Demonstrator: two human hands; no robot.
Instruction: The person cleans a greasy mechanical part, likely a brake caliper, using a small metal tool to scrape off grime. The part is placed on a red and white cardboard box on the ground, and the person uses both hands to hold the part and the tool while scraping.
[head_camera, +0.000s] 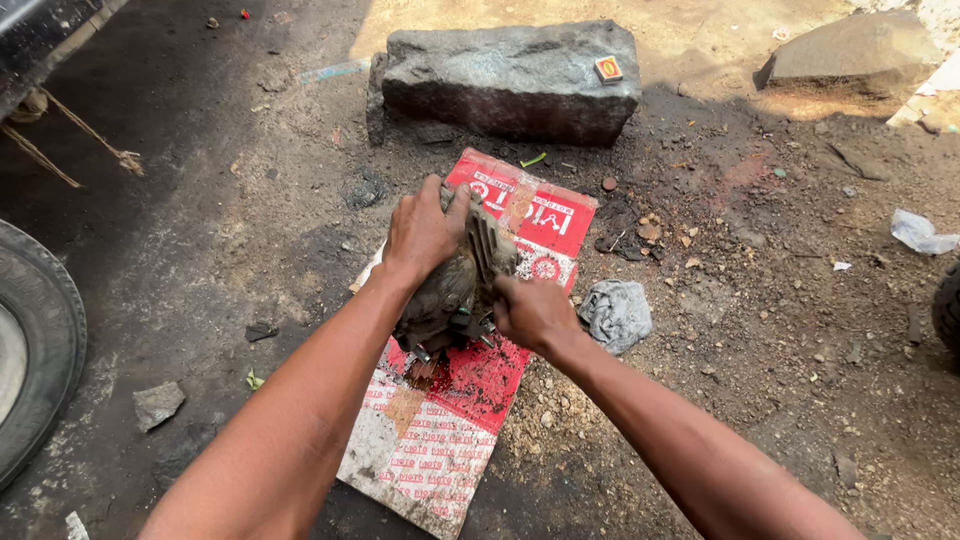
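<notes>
Head view: two bare hands worked on a grimy metal engine part on a red and white sheet laid on oily ground.

The left hand clasped the far top of the part, fingers wrapped over it and thumb against its ribbed fins — a firm hold. The right hand was closed at the part's near right side; what its fingers pinched could not be told. The part sat near the middle of the sheet, touching it. A crumpled grey rag lay just beside the right hand, to the right. A long grey stone block lay far behind — a small matchbox on top. A tyre showed at the left edge.
</notes>
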